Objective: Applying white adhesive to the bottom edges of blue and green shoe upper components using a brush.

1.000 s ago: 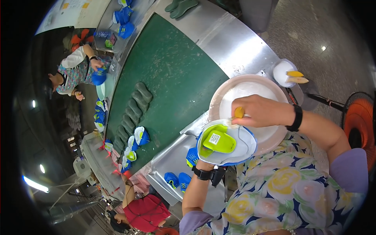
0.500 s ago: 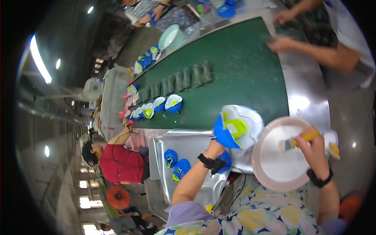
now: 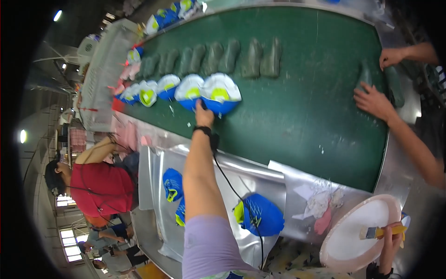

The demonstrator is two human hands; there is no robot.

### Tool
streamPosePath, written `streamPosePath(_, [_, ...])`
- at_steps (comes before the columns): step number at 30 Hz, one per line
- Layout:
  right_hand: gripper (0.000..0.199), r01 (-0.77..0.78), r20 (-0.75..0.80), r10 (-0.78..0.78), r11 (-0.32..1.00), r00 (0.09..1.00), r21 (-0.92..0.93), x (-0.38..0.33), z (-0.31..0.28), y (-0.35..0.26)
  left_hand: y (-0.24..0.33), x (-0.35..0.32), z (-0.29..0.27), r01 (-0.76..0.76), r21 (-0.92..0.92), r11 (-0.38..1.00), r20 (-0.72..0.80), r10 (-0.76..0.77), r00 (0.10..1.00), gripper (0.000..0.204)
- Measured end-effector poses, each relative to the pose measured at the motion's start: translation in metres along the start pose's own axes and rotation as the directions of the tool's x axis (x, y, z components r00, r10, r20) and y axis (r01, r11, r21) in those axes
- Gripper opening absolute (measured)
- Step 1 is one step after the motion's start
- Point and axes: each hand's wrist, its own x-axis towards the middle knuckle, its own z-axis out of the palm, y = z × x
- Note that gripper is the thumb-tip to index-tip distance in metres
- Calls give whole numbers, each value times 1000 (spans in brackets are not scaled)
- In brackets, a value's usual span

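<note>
My left hand (image 3: pixel 204 115) reaches out over the green belt, its fingers closed at the lower edge of a blue shoe upper (image 3: pixel 222 108) with a white and lime inside. Another blue and white upper (image 3: pixel 189 88) sits right beside it, at the fingertips. My right hand (image 3: pixel 391 244) grips a paintbrush (image 3: pixel 384 231) with a yellow handle. The brush's bristles are over a pale pink basin (image 3: pixel 331 249) of white liquid at the lower right. Beyond the uppers, several dark green shoe lasts (image 3: pixel 252 58) stand in a row.
A co-worker's hands (image 3: pixel 376 100) handle dark lasts at the belt's right end. Blue uppers (image 3: pixel 262 214) lie on a silvery sheet (image 3: pixel 227 179) below the belt (image 3: pixel 288 121). Crumpled white scraps (image 3: pixel 318 202) lie near the basin. A person in red (image 3: pixel 104 186) sits at left.
My left hand has carried the shoe upper from beside the basin to the near end of the row on the belt. The view has shifted. My right hand still holds the paintbrush over the basin.
</note>
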Motion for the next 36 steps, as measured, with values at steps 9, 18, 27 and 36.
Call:
streamPosePath(9, [8, 164, 125, -152, 982, 980, -93, 8, -12, -29, 155, -172, -123, 122, -232, 965, 538, 23, 843, 27])
streamPosePath(18, [8, 300, 294, -261, 949, 919, -96, -23, 17, -20, 64, -372, -142, -754, 159, 638, 885, 246, 394, 60])
streamPosePath(27, [7, 298, 248, -274, 952, 929, -64, -55, -10, 11, 197, -344, -261, 405, 371, 836, 607, -548, 576, 46])
streamPosePath(36, [14, 404, 324, -375, 915, 869, -23, -46, 29, 3, 86, -423, -200, -958, 80, 275, 920, 349, 177, 49])
